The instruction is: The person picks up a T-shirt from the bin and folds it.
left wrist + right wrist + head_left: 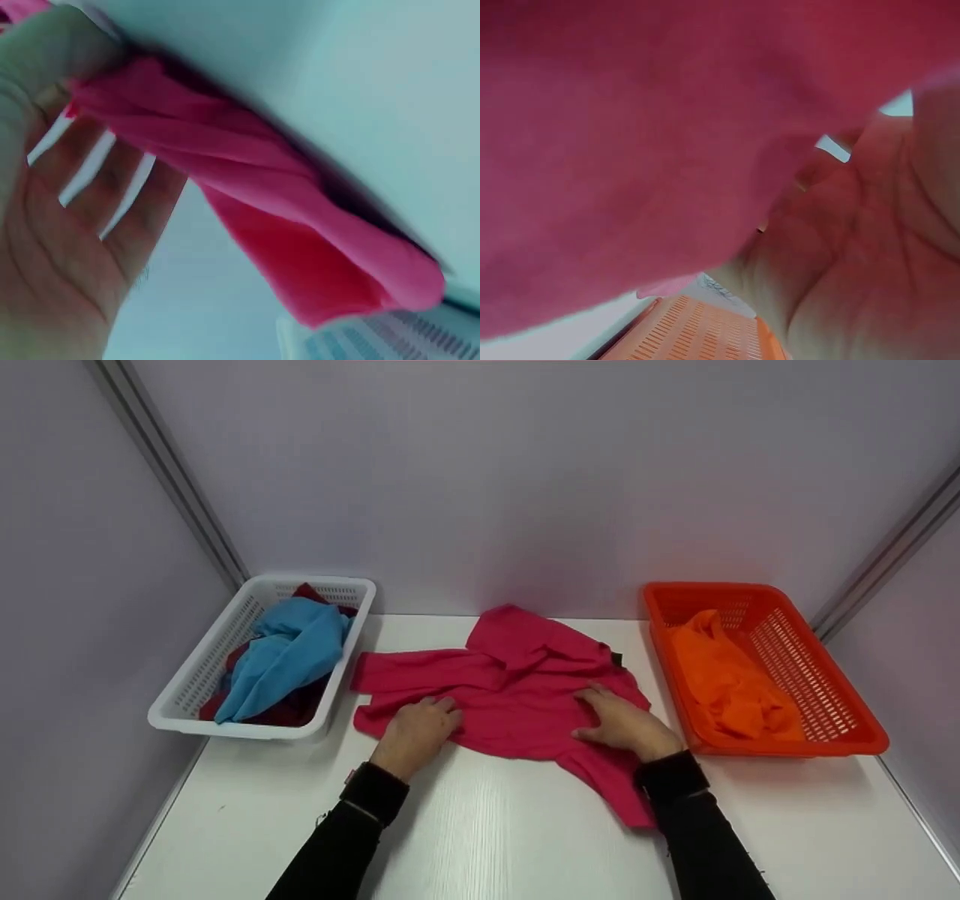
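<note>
A pink garment (517,705) lies spread and wrinkled on the white table, with a small dark patch (616,659) at its upper right edge. Two narrow parts of it point left, and another flap angles down toward the front right. On its lower left edge rests my left hand (421,729), palm down. In the left wrist view, pink cloth (247,165) crosses in front of its fingertips. My right hand (619,721) touches the garment's right half with its fingers spread and the thumb apart. Close cloth (645,150) hides those fingertips in the right wrist view.
At the back left stands a white basket (174,706) holding blue cloth (289,649) and dark red cloth (304,705). A red-orange basket (832,682) with orange cloth (724,682) inside stands to the right. Grey-white panels (480,495) enclose the table (465,825).
</note>
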`<action>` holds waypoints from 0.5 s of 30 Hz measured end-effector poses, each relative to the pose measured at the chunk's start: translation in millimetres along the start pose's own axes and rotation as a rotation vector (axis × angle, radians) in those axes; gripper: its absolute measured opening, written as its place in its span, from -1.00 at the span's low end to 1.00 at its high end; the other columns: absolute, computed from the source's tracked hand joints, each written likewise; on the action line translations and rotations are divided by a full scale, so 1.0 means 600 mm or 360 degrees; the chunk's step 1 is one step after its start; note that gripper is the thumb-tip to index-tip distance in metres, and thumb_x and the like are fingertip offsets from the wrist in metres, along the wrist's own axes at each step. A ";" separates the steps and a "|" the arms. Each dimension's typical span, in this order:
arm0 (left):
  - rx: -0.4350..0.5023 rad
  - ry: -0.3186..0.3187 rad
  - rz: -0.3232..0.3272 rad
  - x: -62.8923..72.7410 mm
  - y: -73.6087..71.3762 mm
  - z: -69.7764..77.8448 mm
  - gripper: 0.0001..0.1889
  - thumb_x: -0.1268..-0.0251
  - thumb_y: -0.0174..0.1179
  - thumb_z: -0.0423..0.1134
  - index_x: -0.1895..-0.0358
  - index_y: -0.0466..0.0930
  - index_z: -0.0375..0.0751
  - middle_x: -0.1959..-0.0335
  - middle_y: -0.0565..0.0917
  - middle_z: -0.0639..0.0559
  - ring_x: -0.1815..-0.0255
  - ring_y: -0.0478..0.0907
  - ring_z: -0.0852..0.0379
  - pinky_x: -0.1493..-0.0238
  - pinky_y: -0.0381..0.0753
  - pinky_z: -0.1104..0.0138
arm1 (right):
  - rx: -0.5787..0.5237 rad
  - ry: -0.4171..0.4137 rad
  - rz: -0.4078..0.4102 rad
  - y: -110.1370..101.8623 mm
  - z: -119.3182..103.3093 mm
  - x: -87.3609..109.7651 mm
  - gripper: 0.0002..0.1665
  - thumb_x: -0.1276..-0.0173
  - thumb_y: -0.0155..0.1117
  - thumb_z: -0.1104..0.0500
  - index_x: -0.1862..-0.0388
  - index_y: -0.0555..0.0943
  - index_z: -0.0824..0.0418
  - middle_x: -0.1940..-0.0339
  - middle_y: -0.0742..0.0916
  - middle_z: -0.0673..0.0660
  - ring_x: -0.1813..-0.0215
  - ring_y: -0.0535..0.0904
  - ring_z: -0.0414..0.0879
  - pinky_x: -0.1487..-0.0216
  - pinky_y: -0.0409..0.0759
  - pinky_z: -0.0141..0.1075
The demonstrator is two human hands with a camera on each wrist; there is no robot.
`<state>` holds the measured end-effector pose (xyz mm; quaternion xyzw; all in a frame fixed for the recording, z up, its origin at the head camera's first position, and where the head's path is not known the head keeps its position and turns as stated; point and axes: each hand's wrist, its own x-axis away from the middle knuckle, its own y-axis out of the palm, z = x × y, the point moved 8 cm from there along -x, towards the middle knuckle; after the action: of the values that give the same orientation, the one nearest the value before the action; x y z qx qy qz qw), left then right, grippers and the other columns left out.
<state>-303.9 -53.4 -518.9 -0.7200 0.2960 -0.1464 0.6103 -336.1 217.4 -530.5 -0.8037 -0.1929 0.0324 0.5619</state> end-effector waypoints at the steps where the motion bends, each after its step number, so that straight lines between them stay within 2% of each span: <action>1: -0.0054 -0.0024 -0.0005 0.002 0.001 -0.009 -0.53 0.28 0.46 -0.12 0.16 0.55 -0.05 0.31 0.50 0.03 0.37 0.47 0.08 0.44 0.57 0.25 | -0.0002 0.0002 0.0001 0.000 0.000 -0.001 -0.12 -0.01 0.32 -0.18 -0.29 0.27 0.07 -0.35 0.21 0.15 -0.28 0.19 0.00 -0.20 0.20 -0.03; 5: -0.0167 -0.0171 -0.0018 0.015 -0.006 -0.050 -0.66 0.19 0.41 -0.19 0.25 0.54 -0.06 0.52 0.52 -0.02 0.54 0.50 0.04 0.64 0.52 0.17 | -0.0015 0.0019 0.0003 0.000 0.001 -0.001 -0.12 -0.01 0.33 -0.16 -0.29 0.26 0.08 -0.34 0.23 0.16 -0.29 0.17 0.00 -0.21 0.18 -0.03; 8: -0.0125 -0.0229 -0.0039 0.026 -0.013 -0.073 -0.76 0.06 0.32 -0.27 0.25 0.53 -0.03 0.61 0.52 -0.02 0.58 0.51 0.01 0.66 0.49 0.14 | -0.0030 0.0053 0.0016 -0.001 0.002 0.001 -0.11 -0.01 0.33 -0.16 -0.29 0.25 0.11 -0.34 0.23 0.19 -0.30 0.15 0.04 -0.22 0.15 0.00; 11: -0.0060 -0.0218 -0.0114 0.041 -0.015 -0.079 -0.69 0.10 0.33 -0.31 0.21 0.52 0.00 0.60 0.53 0.00 0.56 0.52 0.04 0.59 0.53 0.16 | -0.0023 0.0088 0.0028 -0.002 0.004 0.002 -0.10 0.00 0.33 -0.17 -0.29 0.25 0.12 -0.34 0.23 0.19 -0.31 0.13 0.05 -0.23 0.13 0.01; 15: 0.0020 -0.0126 -0.0161 0.064 -0.018 -0.070 -0.72 0.17 0.34 -0.36 0.30 0.55 -0.02 0.66 0.50 0.03 0.58 0.50 0.10 0.58 0.53 0.23 | 0.0004 0.0101 0.0033 -0.003 0.008 0.003 -0.08 0.01 0.32 -0.19 -0.30 0.24 0.10 -0.34 0.22 0.19 -0.32 0.13 0.05 -0.21 0.14 0.04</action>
<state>-295.3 -109.1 -505.2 -0.7354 0.2339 -0.1503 0.6179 -336.0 222.9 -530.0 -0.8056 -0.1665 0.0131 0.5684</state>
